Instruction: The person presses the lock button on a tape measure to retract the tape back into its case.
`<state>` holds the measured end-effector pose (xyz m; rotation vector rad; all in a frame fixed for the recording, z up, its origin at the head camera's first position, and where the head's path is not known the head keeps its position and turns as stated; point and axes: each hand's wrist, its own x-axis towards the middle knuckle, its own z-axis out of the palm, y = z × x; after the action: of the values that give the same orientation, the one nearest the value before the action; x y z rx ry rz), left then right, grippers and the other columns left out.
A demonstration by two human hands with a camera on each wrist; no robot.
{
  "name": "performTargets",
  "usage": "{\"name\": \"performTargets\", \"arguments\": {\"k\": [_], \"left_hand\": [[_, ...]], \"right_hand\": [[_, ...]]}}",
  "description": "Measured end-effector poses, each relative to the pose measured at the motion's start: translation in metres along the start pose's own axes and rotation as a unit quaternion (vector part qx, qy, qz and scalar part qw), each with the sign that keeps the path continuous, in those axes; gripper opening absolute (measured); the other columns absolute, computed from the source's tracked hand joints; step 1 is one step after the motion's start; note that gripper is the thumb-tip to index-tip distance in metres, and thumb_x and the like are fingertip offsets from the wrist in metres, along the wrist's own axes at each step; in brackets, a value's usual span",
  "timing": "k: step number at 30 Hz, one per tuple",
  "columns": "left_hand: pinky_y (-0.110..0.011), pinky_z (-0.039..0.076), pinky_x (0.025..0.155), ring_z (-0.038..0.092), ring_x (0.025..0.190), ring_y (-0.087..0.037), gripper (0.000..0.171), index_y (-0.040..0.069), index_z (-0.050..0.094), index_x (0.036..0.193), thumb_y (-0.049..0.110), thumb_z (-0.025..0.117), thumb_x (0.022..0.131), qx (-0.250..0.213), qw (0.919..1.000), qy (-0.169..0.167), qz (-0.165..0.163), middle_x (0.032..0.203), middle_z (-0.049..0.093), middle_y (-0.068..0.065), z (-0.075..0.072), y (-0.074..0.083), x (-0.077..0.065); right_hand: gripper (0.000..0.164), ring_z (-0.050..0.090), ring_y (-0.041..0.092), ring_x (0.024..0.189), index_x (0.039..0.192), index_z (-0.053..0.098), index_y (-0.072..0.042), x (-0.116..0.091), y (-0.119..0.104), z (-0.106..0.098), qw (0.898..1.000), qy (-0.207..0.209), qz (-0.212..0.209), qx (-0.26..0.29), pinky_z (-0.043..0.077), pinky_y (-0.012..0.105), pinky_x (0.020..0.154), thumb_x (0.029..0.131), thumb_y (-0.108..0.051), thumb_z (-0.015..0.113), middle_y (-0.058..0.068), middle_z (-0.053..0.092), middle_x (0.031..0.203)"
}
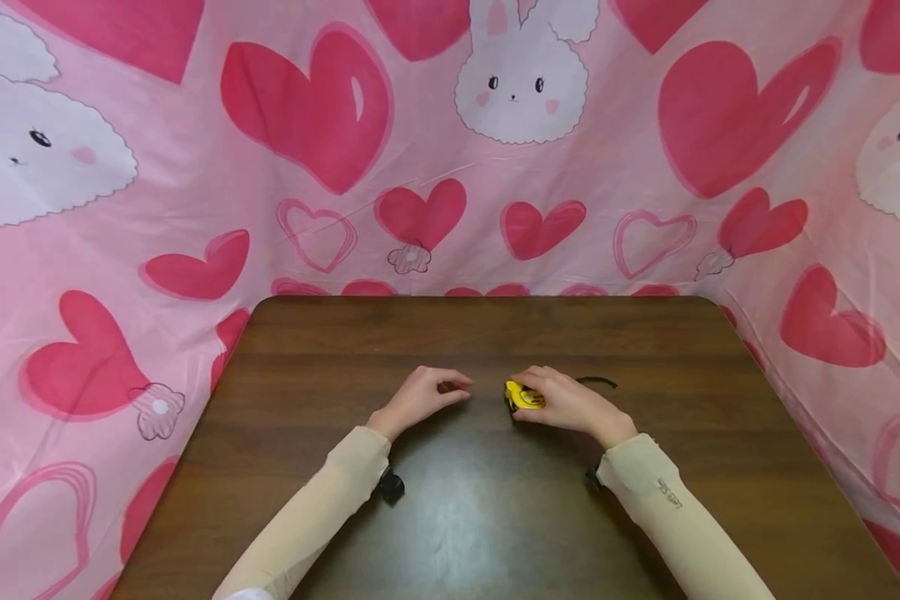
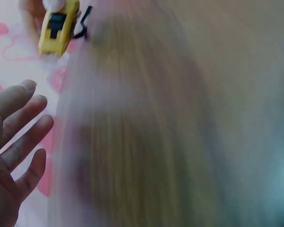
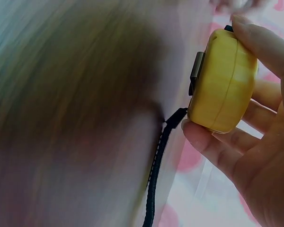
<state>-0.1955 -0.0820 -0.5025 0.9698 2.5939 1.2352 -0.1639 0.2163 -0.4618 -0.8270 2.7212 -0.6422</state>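
My right hand (image 1: 570, 404) grips a yellow tape measure (image 1: 527, 397), thumb on one side and fingers on the other. In the right wrist view the yellow case (image 3: 225, 82) shows its rounded back, a dark belt clip (image 3: 196, 73) and a black wrist strap (image 3: 156, 165) hanging from it. My left hand (image 1: 423, 396) is to the left of the tape measure, apart from it, with nothing in its fingers. The left wrist view shows those fingers (image 2: 31, 137) spread and slightly bent, with the tape measure beyond them at the top.
A brown wooden table (image 1: 450, 517) lies beneath both hands. Pink cloth (image 1: 435, 150) printed with hearts and rabbits hangs behind the table and along both sides. The strap's dark end (image 1: 598, 382) sticks out past the right hand.
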Motion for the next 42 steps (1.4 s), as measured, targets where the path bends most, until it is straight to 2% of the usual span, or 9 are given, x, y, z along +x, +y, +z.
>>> {"name": "performTargets", "arguments": {"k": [6,13,17,22,27,34,42], "left_hand": [[-0.04,0.058,0.093,0.072,0.103,-0.013,0.023,0.013,0.08,0.117,0.022,0.077,0.096,0.046,0.9989,0.012,-0.004,0.112,0.078,0.004,-0.02,-0.006,-0.026],[-0.043,0.058,0.095,0.072,0.102,-0.015,0.023,0.015,0.08,0.116,0.021,0.08,0.094,0.097,0.9944,0.033,-0.028,0.111,0.078,0.004,-0.04,-0.013,-0.053],[-0.046,0.058,0.093,0.072,0.098,-0.018,0.022,0.015,0.08,0.115,0.022,0.08,0.094,0.133,0.9883,0.064,-0.041,0.109,0.078,0.002,-0.048,-0.014,-0.066],[-0.047,0.059,0.088,0.072,0.096,-0.021,0.02,0.014,0.081,0.113,0.022,0.08,0.094,0.174,0.9767,0.111,-0.059,0.107,0.079,-0.001,-0.06,-0.016,-0.081],[-0.049,0.058,0.087,0.071,0.097,-0.024,0.021,0.012,0.08,0.113,0.021,0.079,0.095,0.189,0.97,0.139,-0.064,0.108,0.079,-0.002,-0.071,-0.017,-0.092],[-0.053,0.056,0.091,0.068,0.103,-0.028,0.029,0.01,0.077,0.121,0.023,0.078,0.095,0.197,0.9674,0.138,-0.08,0.114,0.077,-0.007,-0.077,-0.02,-0.104],[-0.055,0.051,0.092,0.066,0.11,-0.033,0.033,0.009,0.076,0.123,0.024,0.08,0.094,0.251,0.9527,0.158,-0.065,0.118,0.076,-0.01,-0.078,-0.023,-0.107]], "right_hand": [[0.061,0.059,0.026,0.112,0.141,0.062,-0.004,-0.014,0.024,-0.007,1.0,0.014,0.004,-0.01,0.053,0.05,0.1,0.094,-0.039,0.079,0.01,0.064,0.129],[0.066,0.06,0.03,0.112,0.142,0.059,0.002,-0.028,0.048,-0.015,0.999,0.036,0.029,-0.017,0.052,0.054,0.101,0.093,-0.037,0.079,0.017,0.064,0.131],[0.067,0.061,0.034,0.113,0.141,0.058,0.004,-0.035,0.058,-0.016,0.998,0.045,0.04,-0.02,0.051,0.057,0.101,0.093,-0.036,0.08,0.021,0.063,0.132],[0.068,0.062,0.036,0.112,0.14,0.058,0.007,-0.039,0.063,-0.016,0.998,0.05,0.038,-0.019,0.05,0.06,0.101,0.092,-0.035,0.081,0.024,0.063,0.13],[0.069,0.061,0.038,0.114,0.14,0.057,0.006,-0.04,0.064,-0.015,0.997,0.057,0.044,-0.017,0.049,0.062,0.103,0.092,-0.036,0.081,0.025,0.062,0.131],[0.069,0.058,0.044,0.118,0.141,0.057,0.005,-0.042,0.067,-0.012,0.996,0.067,0.045,-0.028,0.047,0.065,0.103,0.091,-0.034,0.082,0.028,0.059,0.133],[0.07,0.048,0.051,0.134,0.146,0.05,0.007,-0.053,0.067,-0.009,0.995,0.085,0.056,-0.02,0.04,0.068,0.109,0.096,-0.035,0.076,0.033,0.046,0.148]]}}
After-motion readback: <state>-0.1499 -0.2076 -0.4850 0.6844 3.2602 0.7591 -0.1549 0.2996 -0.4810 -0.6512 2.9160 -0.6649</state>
